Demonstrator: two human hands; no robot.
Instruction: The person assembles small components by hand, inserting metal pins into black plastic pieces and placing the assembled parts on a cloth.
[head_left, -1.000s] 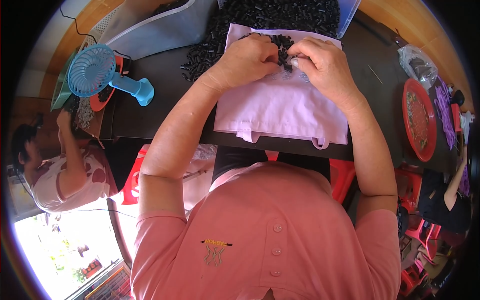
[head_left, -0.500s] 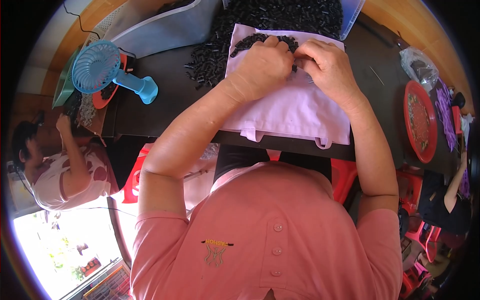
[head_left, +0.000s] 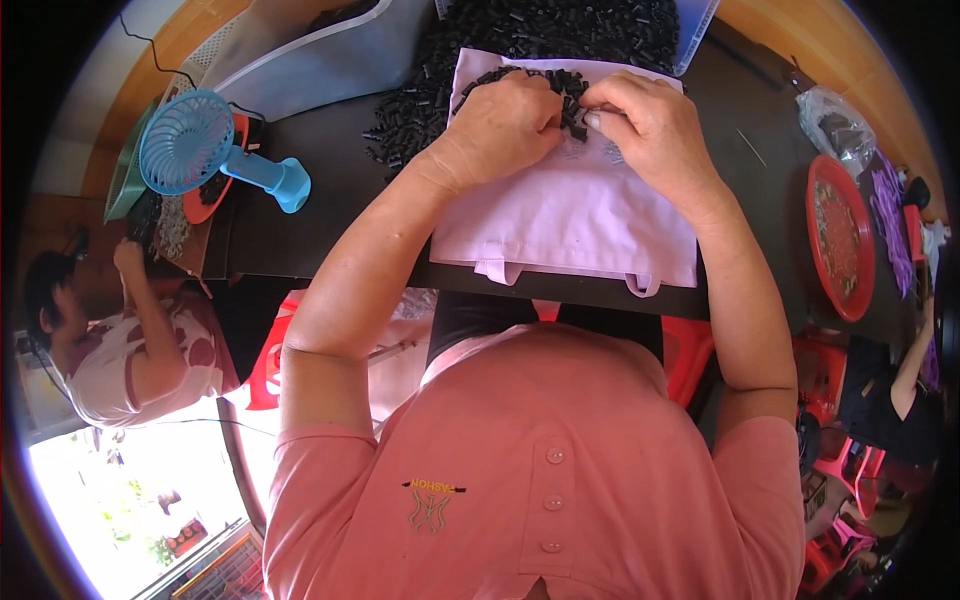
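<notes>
Both hands work close together over a lilac cloth bag [head_left: 570, 225] lying on the dark table. Small black tube-shaped pieces [head_left: 570, 88] are heaped on the bag's far part, around the fingertips. My left hand [head_left: 503, 125] is closed, its fingers curled at the edge of this heap; its grip is hidden. Thumb and fingers of my right hand [head_left: 645, 120] are pinched together beside a few black pieces, and what they hold is too small to name. Tiny silvery pieces [head_left: 612, 153] lie on the cloth below the right fingers.
Many more black pieces [head_left: 550, 30] spread beyond the bag, beside a translucent bin [head_left: 310, 75]. A blue handheld fan [head_left: 190, 145] lies at left; a red tray [head_left: 840, 240] and a clear plastic bag [head_left: 838, 130] are at right. Another person [head_left: 150, 350] sits at left.
My left hand has shifted slightly left, opening a gap to the right hand where black pieces show. Silvery pieces on the cloth are now more visible.
</notes>
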